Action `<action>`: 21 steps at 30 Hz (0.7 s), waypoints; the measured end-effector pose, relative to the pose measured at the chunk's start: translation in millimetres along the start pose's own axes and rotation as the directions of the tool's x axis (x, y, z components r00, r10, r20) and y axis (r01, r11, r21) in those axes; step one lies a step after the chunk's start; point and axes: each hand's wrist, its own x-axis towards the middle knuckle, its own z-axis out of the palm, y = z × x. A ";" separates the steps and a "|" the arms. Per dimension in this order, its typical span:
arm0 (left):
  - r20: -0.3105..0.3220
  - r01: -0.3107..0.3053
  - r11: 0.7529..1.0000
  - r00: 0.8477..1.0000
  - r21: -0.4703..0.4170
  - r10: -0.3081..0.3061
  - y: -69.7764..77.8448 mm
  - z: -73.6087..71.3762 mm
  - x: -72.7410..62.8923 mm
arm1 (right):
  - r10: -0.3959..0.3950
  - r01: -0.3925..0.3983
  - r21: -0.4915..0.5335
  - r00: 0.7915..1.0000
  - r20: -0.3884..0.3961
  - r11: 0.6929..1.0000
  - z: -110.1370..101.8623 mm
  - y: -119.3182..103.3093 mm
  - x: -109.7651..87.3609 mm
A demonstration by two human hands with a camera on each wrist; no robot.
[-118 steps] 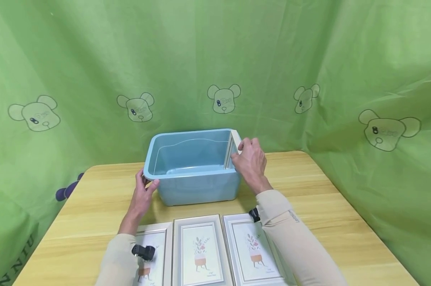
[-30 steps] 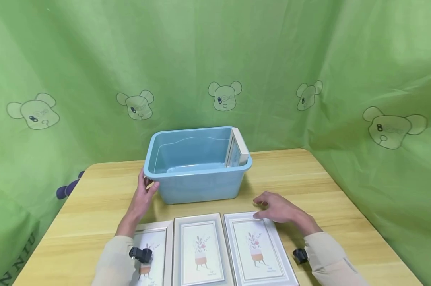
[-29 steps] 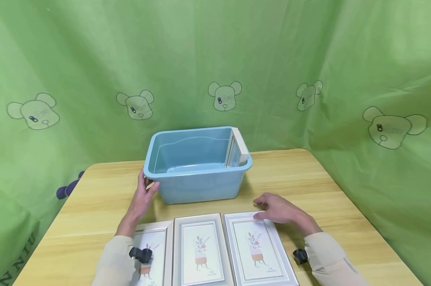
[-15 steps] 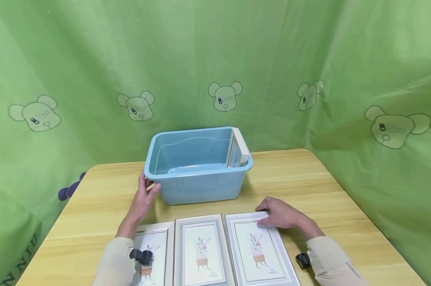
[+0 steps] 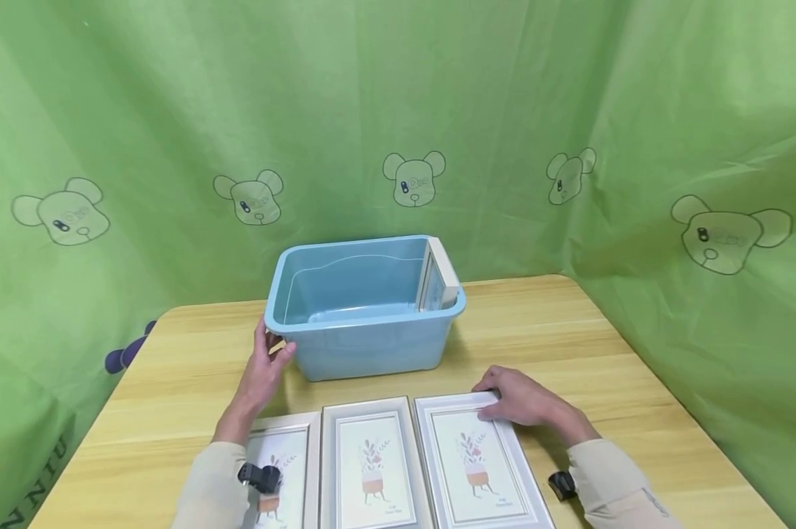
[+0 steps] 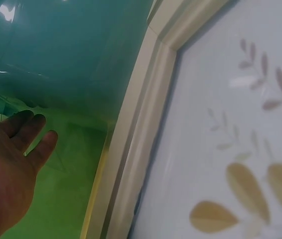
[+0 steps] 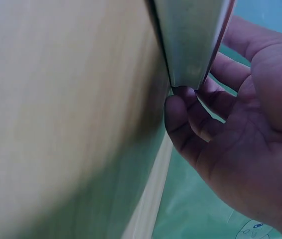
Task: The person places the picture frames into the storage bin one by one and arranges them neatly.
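Observation:
My left hand [image 5: 261,375] rests at the near left corner of a light blue plastic tub [image 5: 365,353], thumb in front and fingers along the left side. In the left wrist view its fingers [image 6: 44,144] look loosely extended beside the tub. My right hand [image 5: 523,398] grips the far right corner of the right-hand white picture frame [image 5: 480,470], thumb on its face. The right wrist view shows curled fingers [image 7: 181,117] at the frame's edge [image 7: 188,50]. Another white picture frame [image 5: 443,268] stands upright inside the tub against its right wall.
Two more picture frames lie flat in the row: a middle frame [image 5: 371,470] and a left frame [image 5: 292,470], partly covered by my left forearm. The wooden table [image 5: 570,338] carries everything. A green curtain [image 5: 332,110] hangs behind the tub.
My right hand has let go of the frame standing in the tub, come back toward me and taken hold of the right-hand frame's corner. The left hand stays at the tub.

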 end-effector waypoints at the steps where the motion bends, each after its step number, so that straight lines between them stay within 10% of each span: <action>1: 0.000 0.000 1.000 1.000 0.004 0.000 0.7 0.1 -0.3 | 0.000 0.000 0.000 1.000 -0.002 1.000 0.2 -0.1 0.0; 13: -0.013 0.001 1.000 1.000 -0.009 -0.001 -33.9 -0.3 10.1 | -0.045 0.044 -0.037 0.999 -0.005 0.998 1.1 1.2 -0.6; 21: -0.015 0.007 1.000 1.000 -0.016 -0.007 -31.2 -1.0 5.8 | -0.110 0.107 -0.171 0.994 -0.007 0.980 3.4 1.5 -3.0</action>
